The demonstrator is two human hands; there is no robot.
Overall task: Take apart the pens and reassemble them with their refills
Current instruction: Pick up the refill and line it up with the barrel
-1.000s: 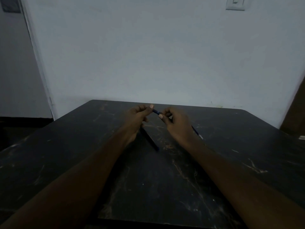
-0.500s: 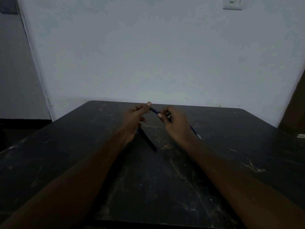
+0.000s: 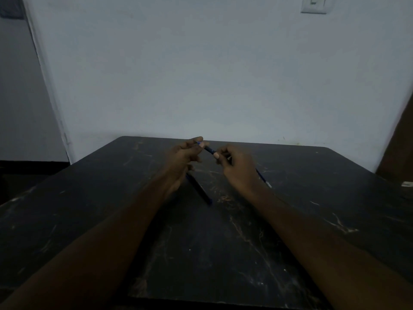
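A dark blue pen (image 3: pixel 209 149) hangs between both hands above the black table (image 3: pixel 223 231). My left hand (image 3: pixel 183 157) pinches its far end between thumb and fingertips. My right hand (image 3: pixel 239 168) grips the near part of it; the pen's middle shows between the two hands. A second dark pen (image 3: pixel 200 189) lies on the table just below my left hand, pointing toward me. A thin blue refill (image 3: pixel 263 178) with a pale tip lies on the table to the right of my right wrist.
The scratched table reaches back to a pale wall (image 3: pixel 223 86). A small pale object (image 3: pixel 407 184) lies at the table's right edge. A brown panel (image 3: pixel 400 148) stands at the far right.
Both hands have lifted slightly and the left thumb and fingers have shifted on the pen's end. The pen and the refill on the table have not moved.
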